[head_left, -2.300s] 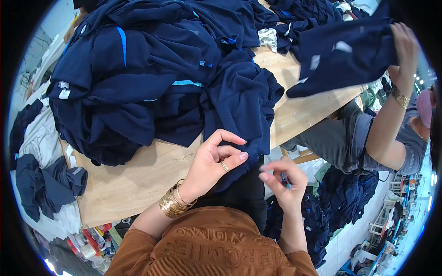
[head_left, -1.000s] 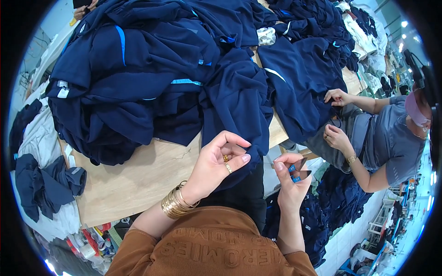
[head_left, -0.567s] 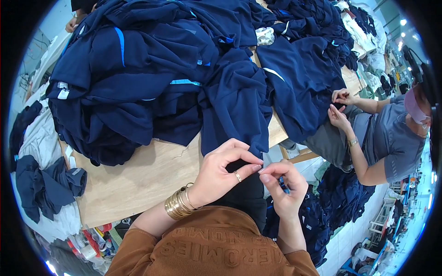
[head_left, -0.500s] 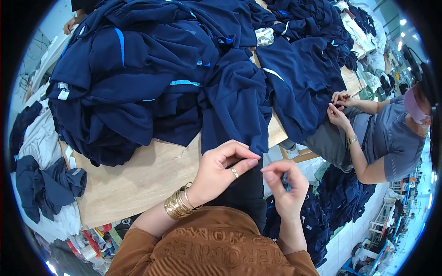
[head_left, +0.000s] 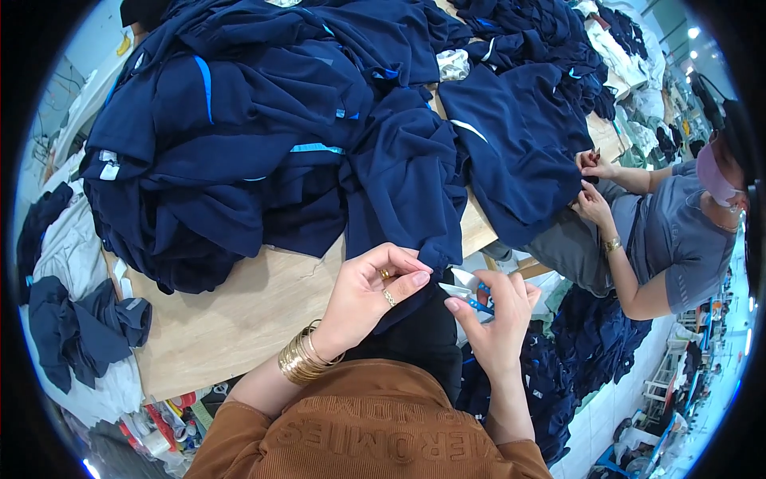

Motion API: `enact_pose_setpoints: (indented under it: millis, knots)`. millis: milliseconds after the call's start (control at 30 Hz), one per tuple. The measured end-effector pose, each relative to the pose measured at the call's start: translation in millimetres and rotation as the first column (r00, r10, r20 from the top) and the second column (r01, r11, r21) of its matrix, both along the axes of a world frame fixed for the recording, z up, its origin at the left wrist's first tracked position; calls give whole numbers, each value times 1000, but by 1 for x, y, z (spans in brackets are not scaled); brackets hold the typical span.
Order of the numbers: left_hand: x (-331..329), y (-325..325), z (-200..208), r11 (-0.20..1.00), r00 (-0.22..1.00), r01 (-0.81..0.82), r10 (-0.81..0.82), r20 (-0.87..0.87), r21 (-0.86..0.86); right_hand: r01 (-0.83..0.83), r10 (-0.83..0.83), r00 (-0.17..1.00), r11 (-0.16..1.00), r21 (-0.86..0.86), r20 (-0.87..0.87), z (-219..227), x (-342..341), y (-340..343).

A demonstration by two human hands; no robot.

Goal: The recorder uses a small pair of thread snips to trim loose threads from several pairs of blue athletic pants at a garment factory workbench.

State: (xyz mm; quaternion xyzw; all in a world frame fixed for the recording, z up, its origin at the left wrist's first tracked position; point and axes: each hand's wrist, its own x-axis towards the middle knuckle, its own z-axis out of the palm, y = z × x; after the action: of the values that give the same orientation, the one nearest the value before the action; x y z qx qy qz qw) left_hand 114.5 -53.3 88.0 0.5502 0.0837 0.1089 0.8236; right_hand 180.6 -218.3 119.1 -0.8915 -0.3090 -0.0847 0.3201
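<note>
My hands have drawn apart again, left hand (head_left: 375, 291) clamped on the navy garment (head_left: 407, 184) hem at the bench's (head_left: 239, 311) near edge, right hand (head_left: 499, 315) closed round blue snips (head_left: 471, 297); I'd keep the cloth taut and trim close.

a single wide fisheye view from the wearer's head, looking steeply down and slightly forward; the picture sits in a round dark rim and straight edges bow toward it; nearest the lens, at the lower edge, are the rust-brown ribbed sleeves and the left hand (head_left: 369, 297) and right hand (head_left: 496, 318), close below the camera; beyond them the pale wooden worktable (head_left: 239, 315) runs up the frame under a heap of navy blue garments (head_left: 263, 136); at the right rim a seated co-worker in a grey top (head_left: 678, 239) appears, farther off.
</note>
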Motion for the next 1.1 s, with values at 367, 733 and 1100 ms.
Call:
enact_pose_setpoints:
  millis: [367, 733, 1100]
  knots:
    - [-3, 0, 2, 999, 1000, 17, -18, -22, -49, 3, 22, 983, 991, -132, 181, -7, 0, 2]
    - [-2, 0, 0, 996, 999, 8, -12, -53, -86, 95, -55, 983, 969, 228, -175, -16, -1, 3]
    - [-2, -3, 1, 984, 995, 7, -26, -101, -179, -41, 72, 994, 946, 321, -84, -21, -7, 18]
